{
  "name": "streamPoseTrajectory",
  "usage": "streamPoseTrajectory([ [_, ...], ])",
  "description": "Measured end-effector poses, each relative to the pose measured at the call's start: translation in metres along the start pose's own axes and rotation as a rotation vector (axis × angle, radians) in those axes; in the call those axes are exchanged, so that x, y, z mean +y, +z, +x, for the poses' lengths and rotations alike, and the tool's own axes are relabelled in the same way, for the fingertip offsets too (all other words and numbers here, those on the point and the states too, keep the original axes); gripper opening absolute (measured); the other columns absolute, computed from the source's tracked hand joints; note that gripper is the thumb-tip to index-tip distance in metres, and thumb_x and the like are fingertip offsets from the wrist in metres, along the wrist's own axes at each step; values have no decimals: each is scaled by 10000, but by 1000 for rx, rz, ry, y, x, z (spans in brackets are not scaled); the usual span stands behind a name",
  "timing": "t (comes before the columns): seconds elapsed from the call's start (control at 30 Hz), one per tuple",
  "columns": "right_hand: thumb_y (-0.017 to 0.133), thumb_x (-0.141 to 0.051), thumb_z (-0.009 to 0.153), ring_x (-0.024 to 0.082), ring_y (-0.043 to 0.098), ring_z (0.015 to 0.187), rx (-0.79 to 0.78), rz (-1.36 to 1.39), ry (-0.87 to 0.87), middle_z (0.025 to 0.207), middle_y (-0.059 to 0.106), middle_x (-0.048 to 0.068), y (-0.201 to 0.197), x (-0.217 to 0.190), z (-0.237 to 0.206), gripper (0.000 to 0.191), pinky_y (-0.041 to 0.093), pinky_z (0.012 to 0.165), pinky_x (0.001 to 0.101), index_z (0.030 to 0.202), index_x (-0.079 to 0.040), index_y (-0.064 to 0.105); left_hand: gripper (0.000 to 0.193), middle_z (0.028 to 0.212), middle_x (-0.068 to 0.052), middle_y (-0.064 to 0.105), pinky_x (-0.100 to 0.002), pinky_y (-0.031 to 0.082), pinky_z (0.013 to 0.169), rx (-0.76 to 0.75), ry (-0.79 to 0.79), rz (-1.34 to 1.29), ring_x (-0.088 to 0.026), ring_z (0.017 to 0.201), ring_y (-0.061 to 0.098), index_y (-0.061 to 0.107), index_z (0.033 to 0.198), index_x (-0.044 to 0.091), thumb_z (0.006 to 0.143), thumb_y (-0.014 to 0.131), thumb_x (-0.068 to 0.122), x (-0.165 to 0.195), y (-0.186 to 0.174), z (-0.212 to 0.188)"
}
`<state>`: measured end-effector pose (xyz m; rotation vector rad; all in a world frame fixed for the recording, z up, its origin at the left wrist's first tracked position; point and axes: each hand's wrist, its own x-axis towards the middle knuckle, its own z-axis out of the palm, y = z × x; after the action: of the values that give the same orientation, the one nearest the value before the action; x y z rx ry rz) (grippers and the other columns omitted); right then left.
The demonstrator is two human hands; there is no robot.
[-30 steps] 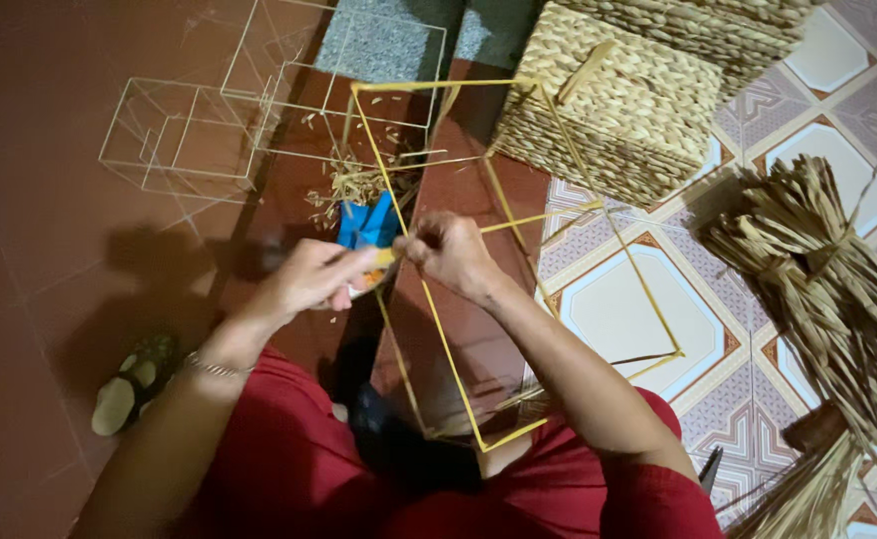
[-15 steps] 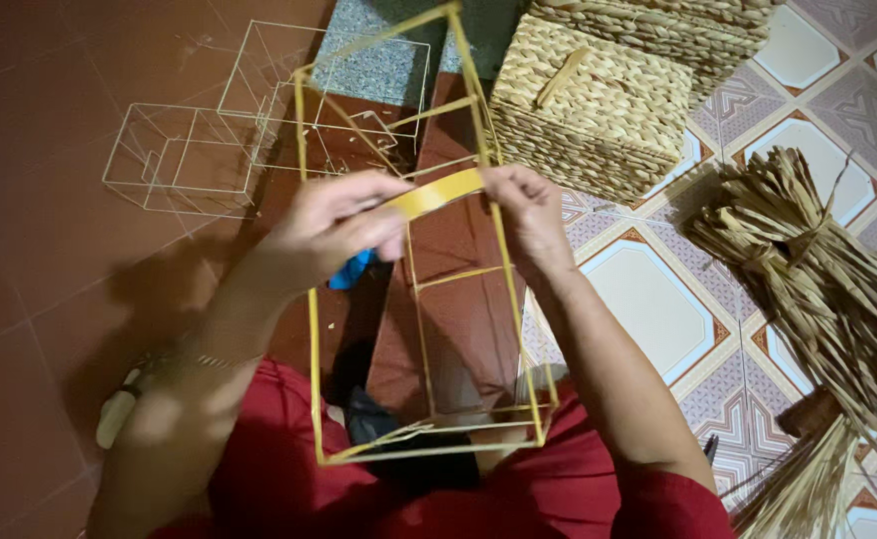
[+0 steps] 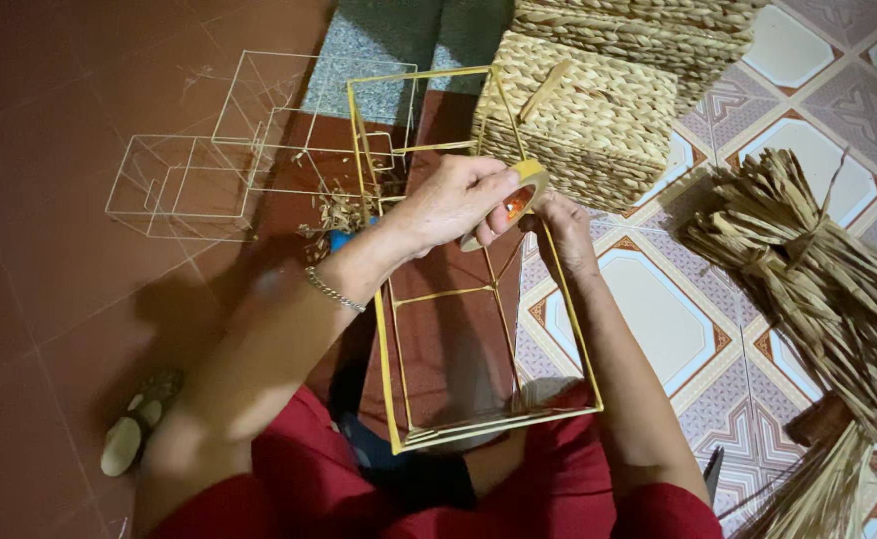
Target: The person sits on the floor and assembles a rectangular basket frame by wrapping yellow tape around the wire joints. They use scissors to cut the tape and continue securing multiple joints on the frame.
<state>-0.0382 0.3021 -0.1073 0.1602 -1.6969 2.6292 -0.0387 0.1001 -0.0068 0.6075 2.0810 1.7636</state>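
— Head view first: what's the biggest thing in front of you?

— Your floor (image 3: 49, 250), dark red tile on your left, patterned pale tile on your right. On the patterned side lies a big bundle of dried straw (image 3: 818, 289). Above your hands sit stacked woven baskets (image 3: 598, 110).

— And the thing you're working on?

— Your yellow wire frame (image 3: 478, 369), a tall box shape, leans from your lap out over the floor. Its far end reaches just beside the baskets. Bare white wire frames (image 3: 229, 160) lie on the red tile further left, with straw scraps (image 3: 333, 215) near them.

— What are your hands doing?

— Your left hand (image 3: 453, 200) is closed around a roll of yellow tape (image 3: 520, 195), holding it against the frame's right-hand bar. Your right hand (image 3: 558, 225) sits just beside it, fingers curled on that same bar and touching the roll; you can't tell from here how firmly it grips.

— Anything smaller?

— A thin chain bracelet (image 3: 333, 291) on your left wrist.
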Motion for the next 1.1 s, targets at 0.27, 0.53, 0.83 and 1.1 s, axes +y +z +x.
streamPoseTrajectory([
  [0.27,721,-120,973,120,658,781,54,-131,27,924,662,26,-16,0,0,91,595,775,335,996,-41,683,295,713,-85,741,-237,545,457,-52,-134,187,-83,509,636,749,1091,33,995,595,265,36,-27,-28],
  [0.53,737,-89,892,170,693,693,123,-146,46,872,683,38,-22,5,3,176,602,704,352,1029,-79,627,294,656,-53,743,-257,545,453,-15,-256,592,-81,486,665,788,905,31,940,638,282,93,-55,-65],
  [0.83,728,-81,934,165,690,714,92,-120,34,866,685,37,-27,10,0,147,600,712,350,1016,-98,606,439,711,-192,719,-417,592,682,25,-314,1198,-303,690,718,758,751,-4,821,792,428,67,-81,-74],
  [1.1,714,-69,956,160,689,729,84,-149,32,867,681,43,-26,11,1,108,608,718,348,995,-87,614,571,909,-252,732,-485,589,839,32,-459,1175,-383,906,735,752,863,-17,758,829,539,0,-98,-67],
])
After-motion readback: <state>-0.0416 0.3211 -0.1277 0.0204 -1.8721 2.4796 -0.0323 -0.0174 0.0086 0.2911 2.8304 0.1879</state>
